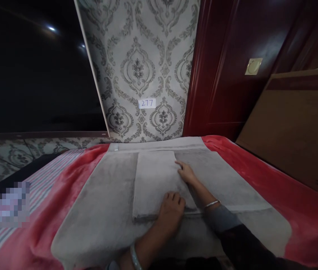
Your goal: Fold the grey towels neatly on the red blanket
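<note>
A soft grey piece of plush cloth (155, 180), folded into a narrow rectangle, lies on a larger spread of the same grey cloth (102, 202). My left hand (172, 208) rests on the near part of the folded piece, fingers slightly bent and apart. At its right edge, farther up, is my right hand (187, 172). Its index finger stretches along the edge and the other fingers bend underneath; no grip on the cloth is visible. A bracelet shows on each wrist.
Beneath the grey cloth is a red plush blanket (260, 168), with a striped sheet (66, 168) at left. A large dark screen (35, 75) stands at back left. A cardboard box (294, 123) leans at right, beside a dark red panel (218, 75). Patterned wall (136, 45) lies behind.
</note>
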{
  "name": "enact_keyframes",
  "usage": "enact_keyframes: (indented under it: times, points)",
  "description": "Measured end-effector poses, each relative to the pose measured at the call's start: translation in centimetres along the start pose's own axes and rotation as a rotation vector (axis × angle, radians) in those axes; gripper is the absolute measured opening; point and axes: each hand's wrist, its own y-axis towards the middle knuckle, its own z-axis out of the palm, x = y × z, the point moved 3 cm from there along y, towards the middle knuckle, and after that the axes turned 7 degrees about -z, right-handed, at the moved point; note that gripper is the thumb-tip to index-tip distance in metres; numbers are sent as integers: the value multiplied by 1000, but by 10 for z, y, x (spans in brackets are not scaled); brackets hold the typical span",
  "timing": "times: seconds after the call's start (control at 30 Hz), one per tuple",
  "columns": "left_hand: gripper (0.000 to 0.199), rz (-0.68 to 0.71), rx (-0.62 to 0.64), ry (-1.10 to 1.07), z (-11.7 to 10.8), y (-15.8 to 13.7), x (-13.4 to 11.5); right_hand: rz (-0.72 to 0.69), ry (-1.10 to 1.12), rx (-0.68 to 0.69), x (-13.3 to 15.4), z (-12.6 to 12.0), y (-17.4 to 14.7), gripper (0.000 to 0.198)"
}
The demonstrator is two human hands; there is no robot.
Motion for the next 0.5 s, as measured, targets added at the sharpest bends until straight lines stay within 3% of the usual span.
enact_keyframes:
  times: [0.13,0.27,0.33,0.4,0.5]
  points:
    - [18,-11,34,-153,-4,-9,-2,7,-42,2,-12,0,-10,58]
    - [25,-35,-112,-459,-32,-24,28,16,-58,-4,-15,2,-16,55]
    - [27,-163,-252,-571,-44,-31,60,19,-51,0,-16,2,-17,52]
    - [28,-378,-385,-688,-50,-37,98,23,-41,4,-17,2,-19,50]
    - [35,-727,-376,-1011,-37,-44,144,37,-31,9,-18,2,-21,52]
